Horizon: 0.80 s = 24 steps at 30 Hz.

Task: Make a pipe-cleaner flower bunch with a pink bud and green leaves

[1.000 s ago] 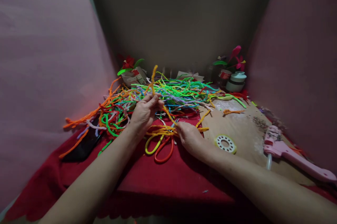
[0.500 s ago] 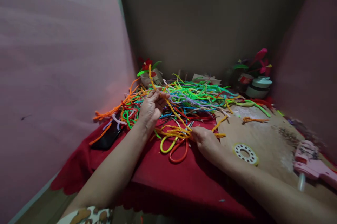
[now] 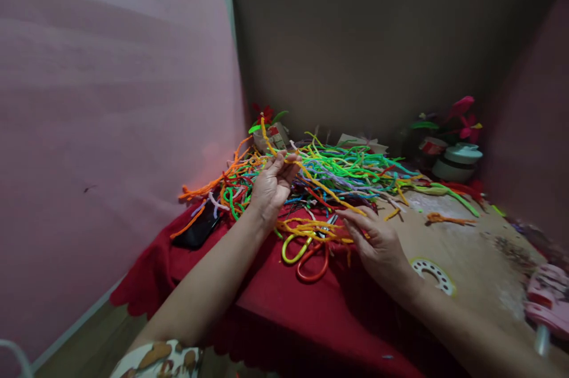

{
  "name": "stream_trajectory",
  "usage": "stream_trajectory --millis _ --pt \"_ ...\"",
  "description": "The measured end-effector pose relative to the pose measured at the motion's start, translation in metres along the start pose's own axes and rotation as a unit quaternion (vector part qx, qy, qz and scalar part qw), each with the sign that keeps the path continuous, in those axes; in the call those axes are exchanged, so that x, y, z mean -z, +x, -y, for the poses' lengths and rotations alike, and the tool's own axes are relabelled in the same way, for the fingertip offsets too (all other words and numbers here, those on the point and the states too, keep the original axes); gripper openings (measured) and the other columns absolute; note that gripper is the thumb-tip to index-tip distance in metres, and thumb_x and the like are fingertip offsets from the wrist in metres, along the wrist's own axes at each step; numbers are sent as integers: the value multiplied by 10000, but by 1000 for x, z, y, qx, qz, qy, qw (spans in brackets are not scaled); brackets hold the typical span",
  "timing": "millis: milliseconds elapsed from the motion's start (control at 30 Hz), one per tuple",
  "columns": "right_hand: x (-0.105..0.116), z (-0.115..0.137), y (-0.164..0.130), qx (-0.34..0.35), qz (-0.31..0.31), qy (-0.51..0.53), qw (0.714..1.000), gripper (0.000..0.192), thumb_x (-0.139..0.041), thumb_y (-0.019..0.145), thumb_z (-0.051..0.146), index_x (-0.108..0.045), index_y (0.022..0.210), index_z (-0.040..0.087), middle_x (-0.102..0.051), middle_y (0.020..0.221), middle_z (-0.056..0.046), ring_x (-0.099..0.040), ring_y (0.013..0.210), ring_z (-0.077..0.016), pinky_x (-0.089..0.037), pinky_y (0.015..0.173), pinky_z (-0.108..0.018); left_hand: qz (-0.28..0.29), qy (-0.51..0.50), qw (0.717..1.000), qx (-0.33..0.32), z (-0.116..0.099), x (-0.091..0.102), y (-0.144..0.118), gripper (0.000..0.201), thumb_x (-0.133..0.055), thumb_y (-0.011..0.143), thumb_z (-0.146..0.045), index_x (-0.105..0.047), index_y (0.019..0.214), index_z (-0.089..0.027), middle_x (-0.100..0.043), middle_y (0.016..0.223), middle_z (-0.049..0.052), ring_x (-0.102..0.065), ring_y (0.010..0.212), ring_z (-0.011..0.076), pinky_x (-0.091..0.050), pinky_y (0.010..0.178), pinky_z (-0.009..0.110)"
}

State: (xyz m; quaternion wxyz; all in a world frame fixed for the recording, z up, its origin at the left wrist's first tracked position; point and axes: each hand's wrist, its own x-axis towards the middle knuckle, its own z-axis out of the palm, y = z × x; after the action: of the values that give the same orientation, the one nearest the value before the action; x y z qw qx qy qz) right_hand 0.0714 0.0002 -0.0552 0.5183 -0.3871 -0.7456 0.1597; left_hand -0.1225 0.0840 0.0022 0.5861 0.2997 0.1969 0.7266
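Observation:
My left hand (image 3: 272, 189) is pinched round a yellow-orange pipe cleaner (image 3: 324, 187), whose short end sticks up past the fingertips. The longer part slants down to my right hand (image 3: 380, 247), where the fingers close on its lower end. Below that stretch lies a loose bunch of yellow-orange pipe cleaners (image 3: 302, 227), close to the right fingertips. Partly under this bunch is a pair of scissors (image 3: 312, 280) with one yellow and one red handle, its blades pointing away from me.
Behind my hands spreads a tangled pile of coloured pipe cleaners (image 3: 355, 172). A black phone (image 3: 195, 234) lies left on the red cloth (image 3: 275, 298). To the right are a white ring with holes (image 3: 433, 271), a pink glue gun (image 3: 549, 301) and a lidded jar (image 3: 457, 162).
My right hand has moved right, off the yellow-orange bunch, which now lies on the scissors. More of the pipe cleaner stretches between my hands. The view has shifted left.

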Motion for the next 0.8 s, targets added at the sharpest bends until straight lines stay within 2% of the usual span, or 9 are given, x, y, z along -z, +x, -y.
stream_trajectory --millis 167,233,300,400,467,533,600,700,800 --pt "5 7 11 -56 -6 25 998 411 -485 869 271 -473 1279 257 -598 1153 -77 -547 1081 -218 -444 919 -407 17 -13 998 66 17 -27 -22 159 -486 848 -93 -629 786 -122 -685 710 37 -672 736 137 -541 737 273" --pt "9 15 16 -20 -29 18 999 485 -488 868 271 -388 1342 279 -527 1278 -72 -488 1174 -216 -396 982 -426 41 -18 994 99 27 -36 -34 154 -488 845 -86 -628 784 -111 -680 716 46 -669 736 140 -543 719 268" --pt "16 26 20 35 -57 37 997 398 -438 895 264 -458 1292 284 -505 1308 -55 -467 1201 -199 -368 1011 -421 51 -30 989 139 38 -41 -44 149 -490 836 -69 -620 771 -99 -672 719 51 -663 720 134 -544 703 258" --pt "25 43 22 60 -42 113 991 292 -406 915 293 -599 1133 269 -609 1180 -42 -515 1147 -195 -366 1009 -433 32 -52 975 215 47 -44 -50 164 -472 824 -33 -586 724 -97 -634 671 36 -634 633 111 -541 634 234" --pt "29 50 19 37 6 168 985 297 -411 913 347 -620 1102 252 -687 953 -40 -594 1002 -194 -419 944 -419 19 -58 966 250 45 -44 -47 187 -435 833 -28 -561 712 -95 -585 606 25 -598 557 104 -532 568 237" --pt "29 53 14 2 60 217 974 341 -390 914 394 -639 1073 225 -657 687 -18 -624 746 -173 -481 812 -376 14 -66 963 260 38 -46 -44 204 -399 851 -37 -541 716 -96 -509 531 -6 -537 471 82 -505 503 220" --pt "27 54 7 -18 74 260 962 392 -350 923 416 -678 979 209 -548 522 13 -552 555 -144 -489 727 -350 12 -77 963 257 30 -47 -41 206 -378 867 -47 -530 738 -101 -432 488 -41 -462 404 55 -436 421 169" --pt "24 58 -4 -19 40 293 955 431 -335 922 434 -696 811 226 -456 481 18 -545 629 -163 -446 809 -375 13 -87 965 246 22 -48 -40 214 -353 882 -57 -518 754 -100 -399 484 -51 -416 372 44 -338 349 141" --pt "25 70 -12 -11 31 288 957 380 -366 914 429 -681 814 240 -497 572 -11 -551 823 -198 -412 832 -371 10 -100 970 223 19 -49 -40 219 -339 884 -46 -503 754 -110 -398 488 -54 -409 365 36 -325 351 135"
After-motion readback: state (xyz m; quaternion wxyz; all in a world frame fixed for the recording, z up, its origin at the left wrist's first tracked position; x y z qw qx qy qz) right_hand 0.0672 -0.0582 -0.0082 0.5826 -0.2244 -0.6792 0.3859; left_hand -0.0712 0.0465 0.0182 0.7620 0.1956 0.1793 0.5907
